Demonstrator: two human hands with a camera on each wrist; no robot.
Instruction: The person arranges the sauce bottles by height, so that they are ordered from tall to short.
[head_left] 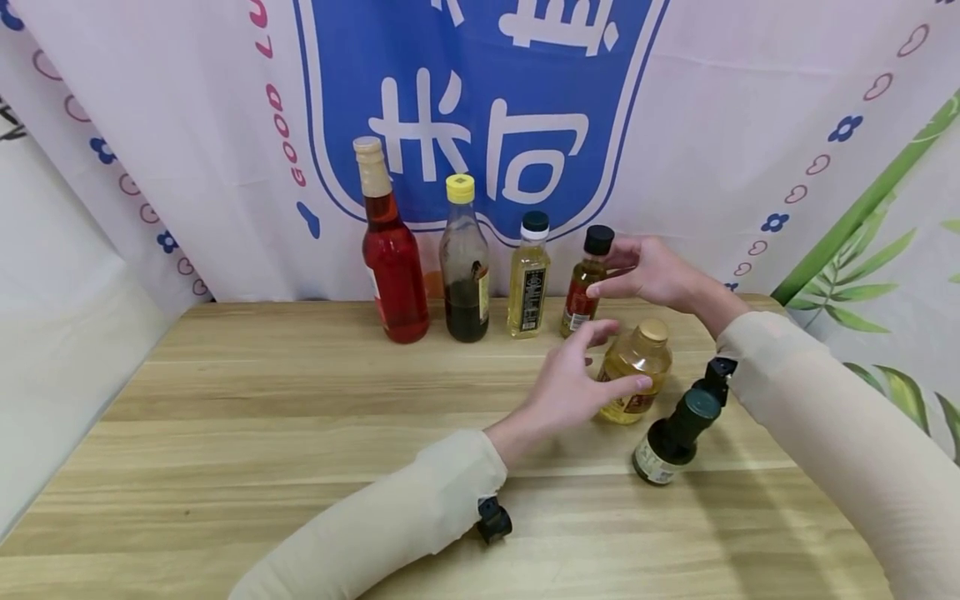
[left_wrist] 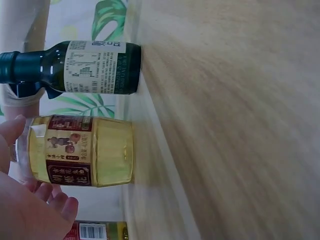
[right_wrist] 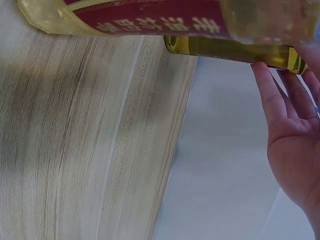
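The right hand (head_left: 648, 271) grasped the black-capped bottle (head_left: 579, 300) between thumb and fingers, at the right end of the upright row on the table (head_left: 262, 450). The left hand (head_left: 566, 383) was spread, unclenched, around the round oil bottle (head_left: 651, 360); firm contact could not be told. A dark green bottle (head_left: 662, 454) stood nearby.
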